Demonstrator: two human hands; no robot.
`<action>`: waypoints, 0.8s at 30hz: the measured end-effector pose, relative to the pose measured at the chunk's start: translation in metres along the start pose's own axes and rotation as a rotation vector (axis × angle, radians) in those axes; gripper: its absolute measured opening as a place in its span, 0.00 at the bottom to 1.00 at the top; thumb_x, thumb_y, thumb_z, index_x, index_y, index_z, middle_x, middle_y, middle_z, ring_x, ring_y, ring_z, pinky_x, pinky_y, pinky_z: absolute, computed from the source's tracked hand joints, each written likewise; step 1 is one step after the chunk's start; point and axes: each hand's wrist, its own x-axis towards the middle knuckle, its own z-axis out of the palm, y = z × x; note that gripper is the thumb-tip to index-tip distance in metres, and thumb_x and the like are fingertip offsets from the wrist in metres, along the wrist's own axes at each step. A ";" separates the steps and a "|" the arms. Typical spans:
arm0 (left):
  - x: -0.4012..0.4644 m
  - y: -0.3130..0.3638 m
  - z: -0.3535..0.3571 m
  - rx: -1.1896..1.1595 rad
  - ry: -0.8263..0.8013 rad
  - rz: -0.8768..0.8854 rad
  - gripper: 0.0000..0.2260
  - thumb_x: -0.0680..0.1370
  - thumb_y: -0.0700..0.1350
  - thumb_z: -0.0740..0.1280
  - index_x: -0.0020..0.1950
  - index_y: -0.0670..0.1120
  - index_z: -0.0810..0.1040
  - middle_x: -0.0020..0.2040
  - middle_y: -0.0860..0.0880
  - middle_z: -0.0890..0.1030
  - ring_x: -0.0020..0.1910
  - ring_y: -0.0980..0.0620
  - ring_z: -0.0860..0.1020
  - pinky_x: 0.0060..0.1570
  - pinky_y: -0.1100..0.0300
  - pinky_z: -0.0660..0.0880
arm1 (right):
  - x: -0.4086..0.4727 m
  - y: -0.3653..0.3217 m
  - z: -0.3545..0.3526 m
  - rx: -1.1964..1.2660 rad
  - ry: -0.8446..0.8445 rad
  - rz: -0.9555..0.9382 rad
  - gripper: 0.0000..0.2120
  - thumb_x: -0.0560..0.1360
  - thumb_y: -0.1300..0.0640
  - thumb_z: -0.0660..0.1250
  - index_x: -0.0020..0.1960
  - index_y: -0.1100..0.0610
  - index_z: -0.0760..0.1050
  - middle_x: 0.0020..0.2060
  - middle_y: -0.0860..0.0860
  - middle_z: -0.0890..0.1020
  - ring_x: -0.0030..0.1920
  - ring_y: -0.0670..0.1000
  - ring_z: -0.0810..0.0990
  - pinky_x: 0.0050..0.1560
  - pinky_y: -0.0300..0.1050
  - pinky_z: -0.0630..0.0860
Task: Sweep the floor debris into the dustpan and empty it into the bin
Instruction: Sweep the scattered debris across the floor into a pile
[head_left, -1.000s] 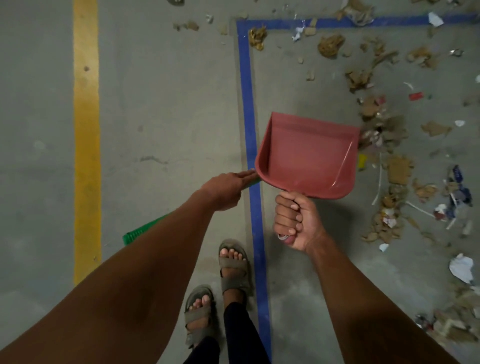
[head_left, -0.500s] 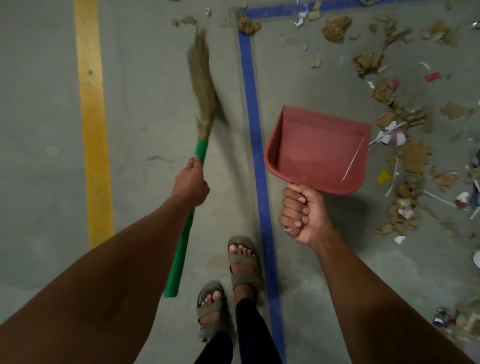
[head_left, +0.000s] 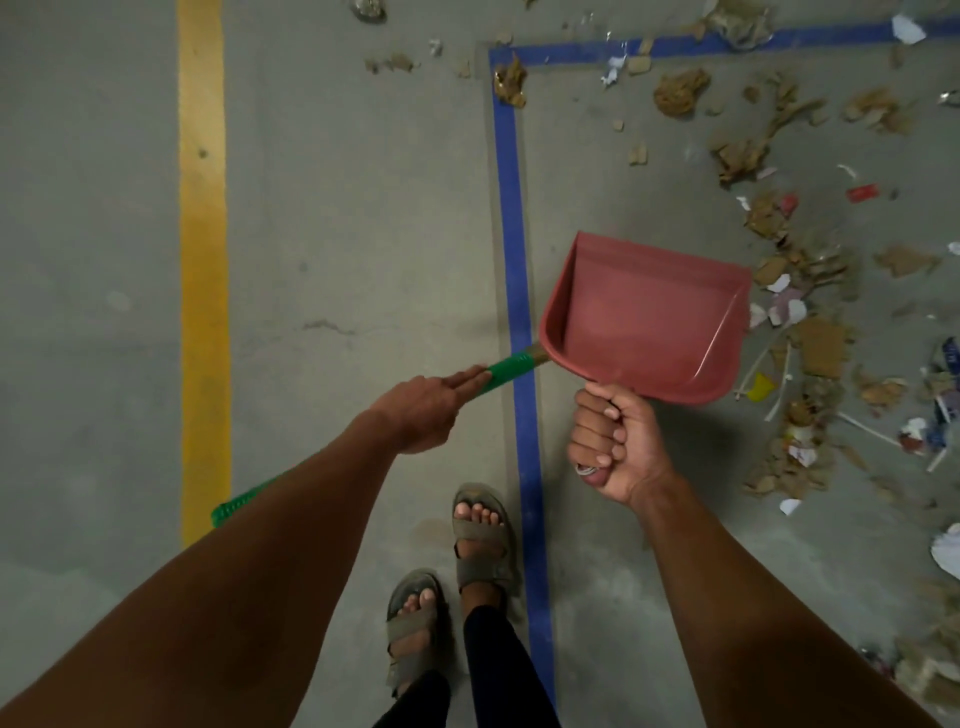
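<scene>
1. Two stretches of the broom (head_left: 506, 367) only in sight: green handle from the left hand to the dustpan's left edge, and a green end (head_left: 236, 506) poking out beyond the left forearm. Bristle end hidden behind the dustpan, bar a sliver of straw at the rim.
2. Dustpan (head_left: 649, 317) handle buried inside the right fist; a small pale bit showing at the bottom of the fist, too small to name.
3. Debris (head_left: 800, 332) running off the right and top edges, so its full spread beyond telling; many scraps blurred into brown and white patches.
4. Left hand (head_left: 421, 410): wrapped round the green handle, with two fingers (head_left: 467, 376) laid straight along it toward the pan.
5. Right hand (head_left: 615, 441): curled tight round the dustpan's handle, knuckles to the left, red pan held above the floor, open side to the right, nothing seen inside.
6. Debris strewn on the grey floor (head_left: 337, 208) to the right of the blue line (head_left: 511, 208), just past the pan's open side.
7. Yellow line (head_left: 202, 208) at left; two sandalled feet (head_left: 480, 540) below, beside the blue line.
</scene>
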 end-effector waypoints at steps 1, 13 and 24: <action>-0.009 -0.009 -0.004 -0.022 0.057 -0.042 0.36 0.82 0.40 0.60 0.84 0.59 0.45 0.84 0.55 0.52 0.54 0.41 0.82 0.53 0.46 0.81 | 0.002 -0.002 0.007 -0.001 0.002 -0.003 0.19 0.80 0.55 0.57 0.30 0.50 0.62 0.20 0.44 0.55 0.18 0.45 0.51 0.19 0.37 0.55; -0.026 -0.092 -0.032 -0.452 0.465 -0.843 0.29 0.81 0.39 0.62 0.80 0.39 0.56 0.79 0.38 0.64 0.64 0.32 0.75 0.63 0.39 0.75 | 0.050 -0.019 0.056 -0.060 -0.109 0.046 0.21 0.70 0.57 0.74 0.30 0.51 0.63 0.19 0.45 0.55 0.17 0.45 0.54 0.17 0.37 0.61; 0.051 -0.083 -0.070 -0.255 0.079 -0.313 0.34 0.80 0.37 0.62 0.84 0.52 0.53 0.80 0.43 0.65 0.65 0.35 0.76 0.64 0.45 0.75 | 0.090 -0.023 0.074 -0.081 -0.030 0.068 0.21 0.71 0.57 0.74 0.30 0.51 0.63 0.18 0.44 0.57 0.17 0.45 0.53 0.18 0.37 0.57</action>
